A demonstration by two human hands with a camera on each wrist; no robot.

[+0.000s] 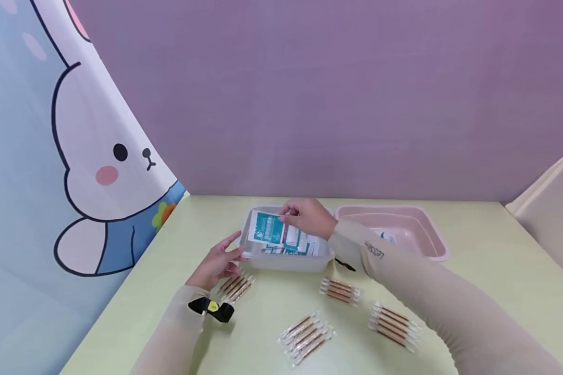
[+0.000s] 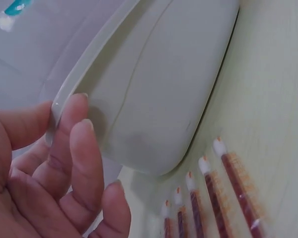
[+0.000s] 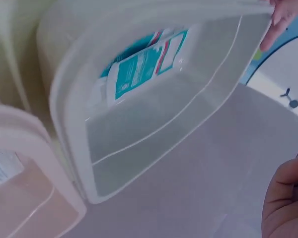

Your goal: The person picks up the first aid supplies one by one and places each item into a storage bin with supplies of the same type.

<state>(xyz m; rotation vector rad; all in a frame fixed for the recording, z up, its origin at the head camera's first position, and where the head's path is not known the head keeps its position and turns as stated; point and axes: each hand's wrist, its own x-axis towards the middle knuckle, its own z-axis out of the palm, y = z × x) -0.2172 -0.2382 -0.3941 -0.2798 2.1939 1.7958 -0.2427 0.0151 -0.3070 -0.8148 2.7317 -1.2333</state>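
Left hand pinches white bin at its nine o'clock rim, right hand pinches teal packet above, pink bin just beside at three, tabletop reaching beyond.

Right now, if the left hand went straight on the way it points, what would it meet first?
The left hand would meet the pale grey bin at once, since it grips that by the edge. Beyond, the teal-and-white packets inside look next in line, though depth is hard to judge.
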